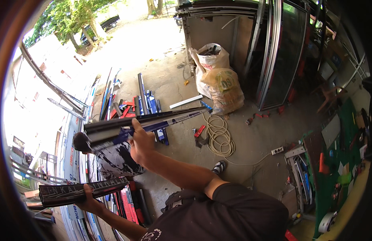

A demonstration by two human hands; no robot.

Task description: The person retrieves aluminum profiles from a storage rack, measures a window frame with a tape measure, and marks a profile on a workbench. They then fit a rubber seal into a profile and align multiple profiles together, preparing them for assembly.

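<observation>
While the left hand [88, 199] wraps fingers around a black bundle [67, 195], the right hand [142, 142] clasps long strips [109, 124]; apparent carrying next calls for level support.

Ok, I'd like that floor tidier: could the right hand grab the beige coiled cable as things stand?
Probably not: the right hand is closed around long profiles, and the coiled cable lies on the floor, seemingly below its reach. The coil itself looks mostly uncovered.

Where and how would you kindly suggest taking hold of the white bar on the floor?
The white bar is probably best taken around its middle, from above: it is straight and slim and lies flat, with its top uncovered.
</observation>
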